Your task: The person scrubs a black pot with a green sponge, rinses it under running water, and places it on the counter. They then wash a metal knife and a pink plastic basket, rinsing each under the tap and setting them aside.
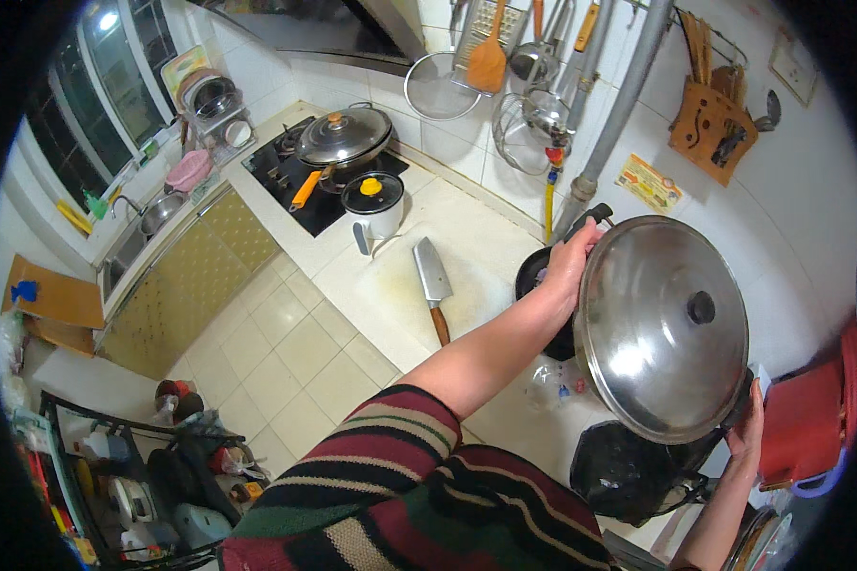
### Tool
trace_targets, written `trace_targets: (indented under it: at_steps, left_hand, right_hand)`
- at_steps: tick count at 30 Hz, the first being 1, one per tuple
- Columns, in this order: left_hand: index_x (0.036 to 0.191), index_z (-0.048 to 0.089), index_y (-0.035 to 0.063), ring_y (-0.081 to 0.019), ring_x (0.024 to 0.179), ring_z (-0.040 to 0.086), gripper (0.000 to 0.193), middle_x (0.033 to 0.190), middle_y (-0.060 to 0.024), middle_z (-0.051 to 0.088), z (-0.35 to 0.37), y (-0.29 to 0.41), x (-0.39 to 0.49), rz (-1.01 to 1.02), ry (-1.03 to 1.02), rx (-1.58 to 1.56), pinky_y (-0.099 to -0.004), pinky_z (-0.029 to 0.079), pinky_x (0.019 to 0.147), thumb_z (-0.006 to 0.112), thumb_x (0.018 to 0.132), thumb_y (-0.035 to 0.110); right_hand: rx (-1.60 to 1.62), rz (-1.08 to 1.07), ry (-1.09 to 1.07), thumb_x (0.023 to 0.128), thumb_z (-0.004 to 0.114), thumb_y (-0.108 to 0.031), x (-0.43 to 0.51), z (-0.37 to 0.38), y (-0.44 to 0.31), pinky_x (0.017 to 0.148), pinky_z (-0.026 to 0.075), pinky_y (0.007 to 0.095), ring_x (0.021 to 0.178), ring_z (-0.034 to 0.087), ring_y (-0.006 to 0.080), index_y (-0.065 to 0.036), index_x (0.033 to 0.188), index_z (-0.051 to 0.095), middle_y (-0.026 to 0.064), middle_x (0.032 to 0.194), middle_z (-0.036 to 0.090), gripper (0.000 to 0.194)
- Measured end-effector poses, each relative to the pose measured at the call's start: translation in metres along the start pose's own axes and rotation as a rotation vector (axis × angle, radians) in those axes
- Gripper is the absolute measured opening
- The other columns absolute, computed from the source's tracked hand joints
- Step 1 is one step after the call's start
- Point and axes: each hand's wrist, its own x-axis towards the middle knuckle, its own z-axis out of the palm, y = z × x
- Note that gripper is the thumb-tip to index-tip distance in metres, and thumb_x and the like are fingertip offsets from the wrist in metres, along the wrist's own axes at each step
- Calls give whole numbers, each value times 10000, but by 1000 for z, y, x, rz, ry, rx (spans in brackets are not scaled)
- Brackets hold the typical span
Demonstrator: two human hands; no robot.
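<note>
Both my hands hold a large lidded metal pan by its two black side handles, over the right part of the counter. The pan's shiny domed lid [653, 285] has a black knob [700, 307] and faces me. My left hand [568, 268] grips the far handle, and my right hand [745, 425] is at the near one, its fingers partly hidden. A black round pan or bowl [528, 270] stands behind my left wrist, mostly covered. Left of my forearm, a cleaver [432, 275] with a wooden handle lies on a stained, pale cutting board [378, 285].
A covered wok [343, 139] sits on the black gas hob [311, 214], beside a white lidded pot [378, 223]. Below my hands are a black plastic bag [607, 475] and a clear bag [550, 378]. A red container [803, 421] stands right. Utensils hang along the wall, near a grey pipe [614, 107].
</note>
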Motion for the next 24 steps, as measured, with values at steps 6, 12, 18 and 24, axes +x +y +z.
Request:
trace_targets:
  at_steps: [6, 12, 18, 24]
  left_hand:
    - [881, 608, 62, -123, 629, 531, 391, 718, -15, 584, -44, 73, -16, 95, 126, -3, -258, 416, 546, 509, 919, 438]
    - [849, 610, 81, -147, 630, 538, 432, 710, -31, 587, -112, 192, -49, 292, 252, 87, -295, 428, 557, 507, 895, 498]
    - [900, 634, 121, -155, 812, 513, 419, 855, -3, 583, -185, 344, -116, 508, 571, 322, -336, 400, 761, 485, 896, 512]
    - [887, 632, 133, -170, 809, 548, 370, 874, -13, 617, -281, 466, -155, 690, 659, 185, -316, 422, 774, 473, 914, 465]
  right_hand:
    - [-499, -89, -42, 911, 491, -499, 37, -30, 0, 510, 363, 214, 565, 505, 78, -40, 1096, 583, 4, 720, 614, 503]
    - [-2271, -346, 184, 866, 575, -327, 41, -43, -15, 762, 496, 411, 858, 618, 339, -7, 1059, 603, 172, 931, 650, 374]
    - [-1631, -617, 155, 847, 617, -234, -19, 209, 27, 828, 478, 391, 936, 619, 324, -32, 1164, 588, 191, 1041, 636, 377]
    - [-1538, -442, -509, 815, 640, -251, -54, 353, 185, 776, 502, 386, 890, 642, 301, -87, 1116, 631, 168, 980, 657, 342]
